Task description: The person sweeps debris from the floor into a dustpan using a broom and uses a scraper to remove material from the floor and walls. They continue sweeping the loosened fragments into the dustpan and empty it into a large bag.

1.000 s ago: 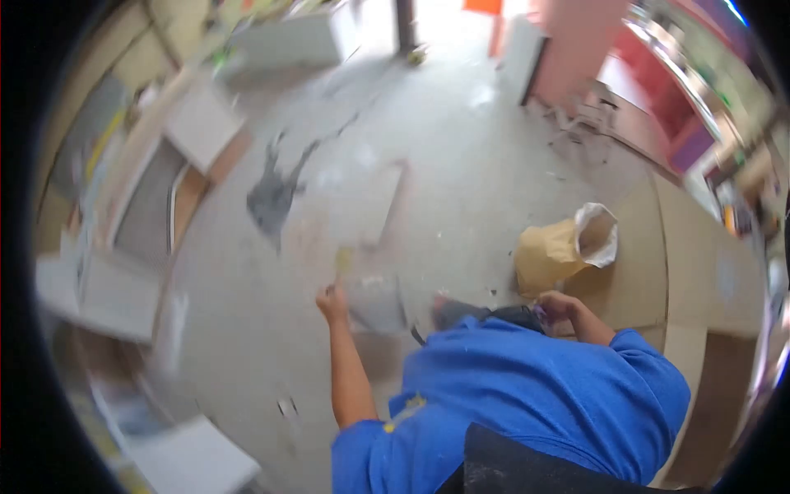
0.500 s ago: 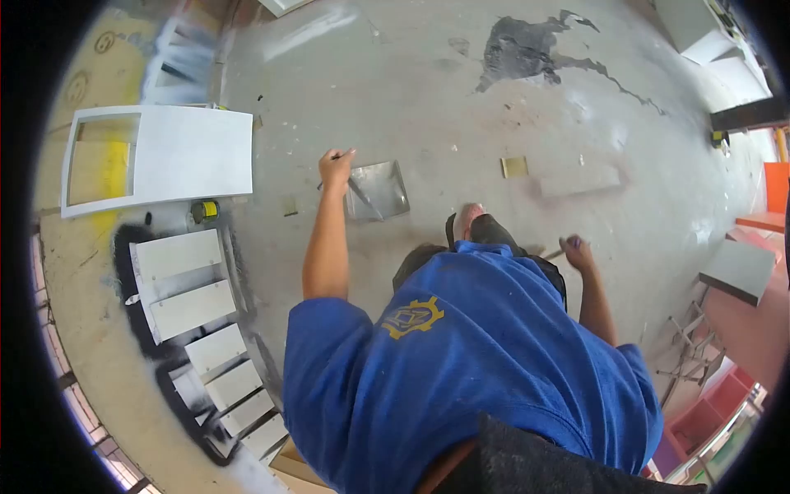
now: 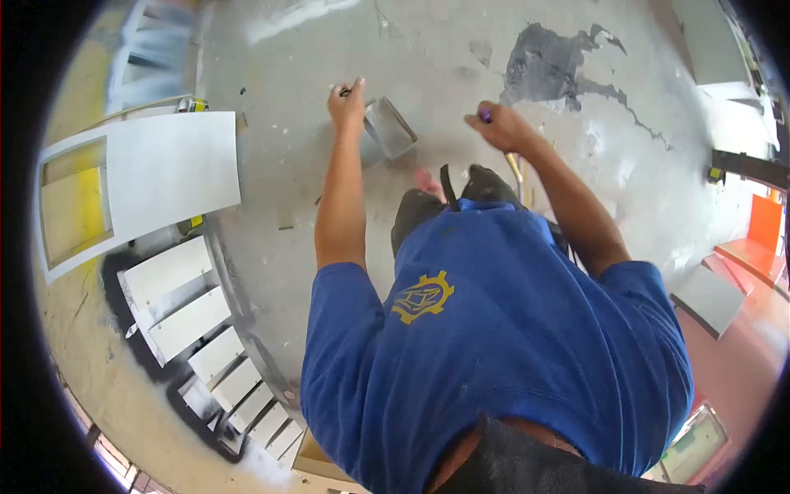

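Observation:
My left hand [image 3: 347, 105] is closed around a thin dark handle, stretched forward over the floor. Just right of it hangs a square, shiny metal pan [image 3: 393, 128] with a raised rim, looking like a dustpan and slightly blurred. My right hand [image 3: 499, 128] is also closed, with a purple end [image 3: 485, 115] showing at the thumb. A narrow yellowish stick [image 3: 516, 169] shows beneath that wrist; I cannot tell whether it belongs to the purple-ended thing.
A white panel [image 3: 177, 160] with a cut-out window lies at left, near a can [image 3: 191, 223]. White slatted pieces [image 3: 189, 321] run below it over black-sprayed ground. A dark patch [image 3: 543, 66] marks the floor ahead. Grey [image 3: 709, 298] and orange [image 3: 765, 226] panels are at right.
My left hand and the metal pan have moved forward together. My right hand has swung forward and inward from beside my leg. The view has shifted slightly.

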Action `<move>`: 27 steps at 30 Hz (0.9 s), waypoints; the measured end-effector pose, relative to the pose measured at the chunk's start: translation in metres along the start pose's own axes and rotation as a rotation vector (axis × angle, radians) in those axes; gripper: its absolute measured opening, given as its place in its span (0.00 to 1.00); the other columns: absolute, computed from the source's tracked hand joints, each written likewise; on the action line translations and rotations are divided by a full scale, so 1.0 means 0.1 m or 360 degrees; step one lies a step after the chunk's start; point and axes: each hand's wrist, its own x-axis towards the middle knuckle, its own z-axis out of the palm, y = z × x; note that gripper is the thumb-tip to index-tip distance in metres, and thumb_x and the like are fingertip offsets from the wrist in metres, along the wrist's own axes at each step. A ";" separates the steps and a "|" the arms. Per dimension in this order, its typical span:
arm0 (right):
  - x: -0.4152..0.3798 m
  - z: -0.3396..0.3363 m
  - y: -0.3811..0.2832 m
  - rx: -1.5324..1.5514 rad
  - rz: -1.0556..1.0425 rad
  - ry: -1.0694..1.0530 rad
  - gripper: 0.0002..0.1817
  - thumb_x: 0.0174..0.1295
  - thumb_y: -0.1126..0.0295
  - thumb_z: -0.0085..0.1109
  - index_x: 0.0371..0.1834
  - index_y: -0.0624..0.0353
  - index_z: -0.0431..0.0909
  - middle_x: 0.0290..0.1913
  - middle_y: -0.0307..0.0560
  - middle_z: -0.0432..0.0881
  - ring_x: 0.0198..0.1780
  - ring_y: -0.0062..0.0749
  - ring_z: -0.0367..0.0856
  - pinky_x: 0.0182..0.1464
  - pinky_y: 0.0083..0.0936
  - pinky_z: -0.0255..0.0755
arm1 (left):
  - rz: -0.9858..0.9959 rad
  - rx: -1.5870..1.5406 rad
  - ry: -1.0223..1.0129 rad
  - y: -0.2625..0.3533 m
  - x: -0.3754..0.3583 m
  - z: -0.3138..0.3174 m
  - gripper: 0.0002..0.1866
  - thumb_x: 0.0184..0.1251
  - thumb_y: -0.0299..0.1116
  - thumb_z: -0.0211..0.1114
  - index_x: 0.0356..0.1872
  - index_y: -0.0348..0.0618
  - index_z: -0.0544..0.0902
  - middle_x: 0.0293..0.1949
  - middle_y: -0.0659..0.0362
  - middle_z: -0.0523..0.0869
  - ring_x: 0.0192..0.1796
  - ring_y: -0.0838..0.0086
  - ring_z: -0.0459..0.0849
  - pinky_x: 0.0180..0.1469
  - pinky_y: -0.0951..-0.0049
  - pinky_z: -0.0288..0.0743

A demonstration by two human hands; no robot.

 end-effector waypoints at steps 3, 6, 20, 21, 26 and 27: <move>0.60 -0.14 -0.24 0.0083 -0.0068 0.0093 0.18 0.55 0.53 0.52 0.32 0.59 0.73 0.27 0.62 0.77 0.35 0.58 0.76 0.37 0.43 0.68 | -0.0022 0.0008 -0.0018 -0.07 0.64 0.60 0.14 0.52 0.35 0.67 0.24 0.38 0.72 0.21 0.64 0.71 0.25 0.79 0.67 0.27 0.77 0.62; 1.41 -0.30 -0.30 0.0300 -0.0233 0.0164 0.13 0.53 0.62 0.54 0.30 0.62 0.72 0.22 0.60 0.74 0.30 0.52 0.77 0.31 0.38 0.68 | 0.0119 0.0014 -0.0073 -0.38 1.27 1.24 0.15 0.52 0.37 0.67 0.23 0.38 0.72 0.20 0.62 0.72 0.25 0.78 0.67 0.27 0.75 0.64; 4.58 -0.58 0.28 0.0495 -0.0285 0.0100 0.18 0.47 0.67 0.58 0.43 0.59 0.73 0.45 0.54 0.75 0.49 0.47 0.73 0.50 0.33 0.68 | -0.0713 -0.0843 -0.0981 0.06 2.07 2.59 0.25 0.58 0.38 0.59 0.55 0.41 0.66 0.52 0.58 0.71 0.59 0.75 0.65 0.53 0.73 0.64; 4.65 -0.60 0.25 0.0540 -0.0253 0.0095 0.18 0.47 0.66 0.59 0.43 0.59 0.73 0.45 0.54 0.75 0.48 0.47 0.73 0.49 0.33 0.68 | -0.0547 -0.0585 -0.0990 -0.11 2.00 2.66 0.26 0.58 0.37 0.59 0.56 0.42 0.65 0.53 0.58 0.71 0.60 0.74 0.64 0.54 0.72 0.64; 4.79 -0.50 0.11 0.0567 -0.0239 0.0108 0.20 0.46 0.59 0.61 0.40 0.57 0.74 0.41 0.54 0.76 0.47 0.51 0.73 0.49 0.37 0.68 | -0.0645 -0.0139 -0.0515 -0.36 2.12 3.09 0.21 0.54 0.30 0.59 0.51 0.43 0.70 0.42 0.57 0.78 0.50 0.68 0.75 0.47 0.66 0.70; 4.82 -0.56 0.08 0.0521 -0.0224 0.0061 0.20 0.46 0.58 0.62 0.40 0.57 0.74 0.41 0.54 0.76 0.47 0.51 0.73 0.48 0.37 0.68 | -0.0582 0.0018 -0.0533 -0.43 2.23 3.12 0.19 0.54 0.29 0.59 0.50 0.43 0.71 0.39 0.56 0.79 0.47 0.66 0.77 0.45 0.66 0.70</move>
